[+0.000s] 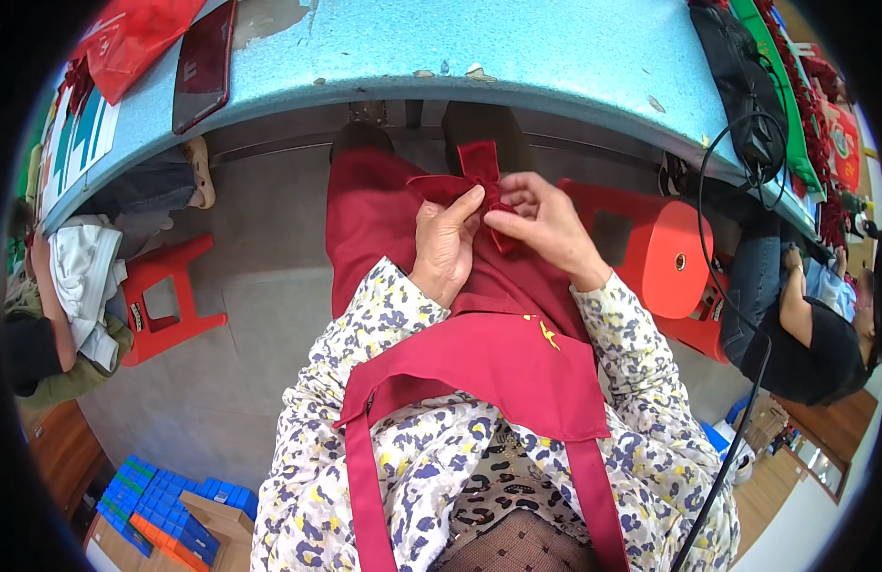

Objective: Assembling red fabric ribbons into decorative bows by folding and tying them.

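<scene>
A dark red velvet ribbon bow (478, 162) is held above my lap, its loops and tails spreading from a knot in the middle. My left hand (446, 240) is closed on it from the left, thumb pressed on the ribbon near the knot. From the right, my right hand (548, 229) pinches the bow between thumb and curled fingers. The exact spot under the right fingertips is partly hidden. Below both hands lies a dark red apron (484, 367) with a small yellow mark, worn over my patterned sleeves and covering my legs.
A blue table (384, 48) with a chipped edge spans the front. On it lie a dark phone (203, 67), a red bag (136, 43) and a black pouch (741, 86). Red stools (169, 300) stand on both sides, with people beside them. A black cable (703, 219) hangs at right.
</scene>
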### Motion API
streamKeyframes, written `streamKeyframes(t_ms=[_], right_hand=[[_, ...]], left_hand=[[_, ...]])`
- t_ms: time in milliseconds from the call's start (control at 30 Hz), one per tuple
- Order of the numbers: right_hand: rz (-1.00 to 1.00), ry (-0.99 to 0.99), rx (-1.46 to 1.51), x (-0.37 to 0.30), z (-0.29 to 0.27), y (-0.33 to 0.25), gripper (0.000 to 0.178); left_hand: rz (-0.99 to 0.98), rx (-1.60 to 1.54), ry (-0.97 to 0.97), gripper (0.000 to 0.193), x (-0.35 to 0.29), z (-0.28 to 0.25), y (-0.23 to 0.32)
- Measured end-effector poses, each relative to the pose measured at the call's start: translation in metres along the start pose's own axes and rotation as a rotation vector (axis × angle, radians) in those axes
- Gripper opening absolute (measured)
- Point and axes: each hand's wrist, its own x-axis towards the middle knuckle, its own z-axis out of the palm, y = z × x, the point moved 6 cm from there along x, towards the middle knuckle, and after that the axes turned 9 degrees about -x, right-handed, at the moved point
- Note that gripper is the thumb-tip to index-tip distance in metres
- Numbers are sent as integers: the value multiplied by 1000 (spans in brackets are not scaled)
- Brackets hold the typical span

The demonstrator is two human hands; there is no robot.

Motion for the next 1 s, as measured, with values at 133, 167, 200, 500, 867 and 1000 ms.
streamKeyframes(t_ms=[133, 167, 200, 500, 867, 1000], right_hand=[[-122, -44, -132, -8, -18, -18, 23], [-111, -69, -114, -9, -27, -26, 22], [-108, -93, -100, -11, -35, -39, 21], [-298, -102, -156, -33, -113, -183, 19], [-798, 273, -639, 13, -231, -270, 30], [-838, 569, -713, -5, -278, -302, 29]], left_hand=[[-20, -27, -50, 12, -10, 39, 6], [-34, -41, -51, 16, -16, 54, 10], [-41, -56, -58, 19, -22, 67, 16], [735, 560, -135, 26, -92, 176, 106], [1115, 2176, -591, 63, -58, 348, 50], [1184, 2089, -578, 64, -61, 401, 56]])
